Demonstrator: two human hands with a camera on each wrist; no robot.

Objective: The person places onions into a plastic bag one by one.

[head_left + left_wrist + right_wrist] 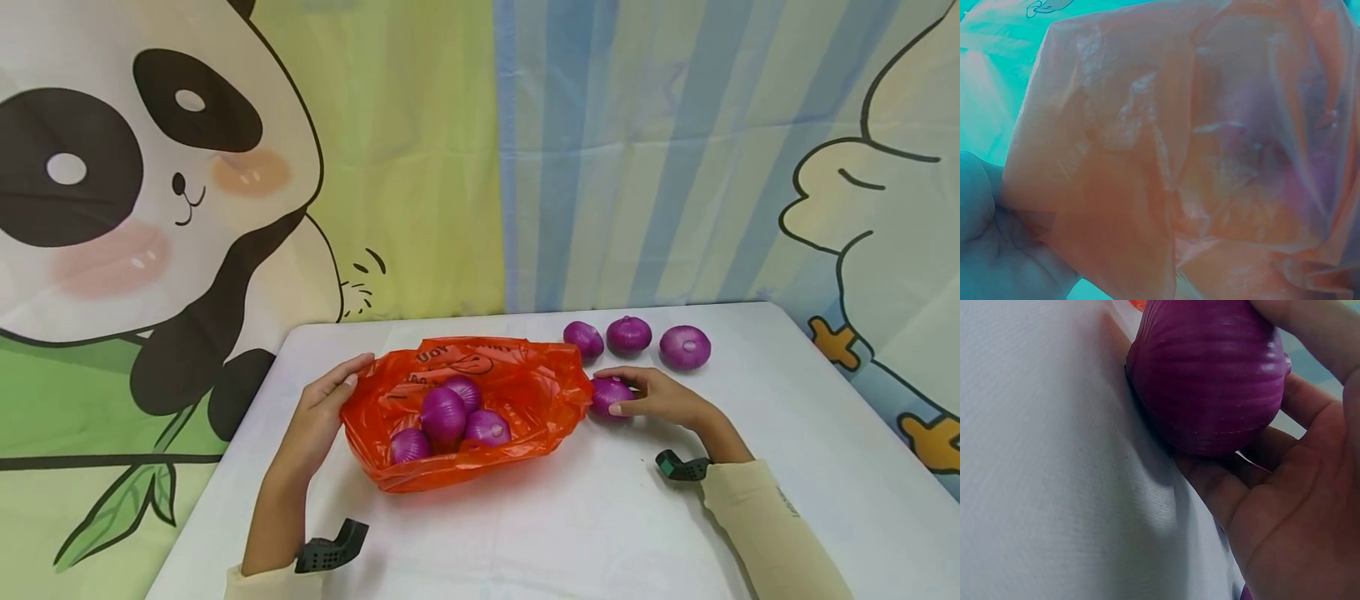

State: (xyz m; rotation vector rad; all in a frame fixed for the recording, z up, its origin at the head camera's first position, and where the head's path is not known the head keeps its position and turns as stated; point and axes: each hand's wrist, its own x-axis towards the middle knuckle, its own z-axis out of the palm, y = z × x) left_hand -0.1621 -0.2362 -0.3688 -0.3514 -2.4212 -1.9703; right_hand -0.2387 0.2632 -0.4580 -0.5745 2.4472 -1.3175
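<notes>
Well, left hand [322, 404]: pinched the bag [420, 477] by its edge.
Right hand [663, 395]: curled round an onion [609, 398].
Bag: held four onions [442, 414].

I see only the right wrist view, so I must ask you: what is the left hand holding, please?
Observer: The left hand holds the edge of a red plastic bag.
Operator: Thank you. Is anything inside it?
Observer: Yes, four purple onions are visible there.
Operator: And outside, besides the held onion in the right hand?
Observer: Three more onions lie on the table, toward its far edge.
</notes>
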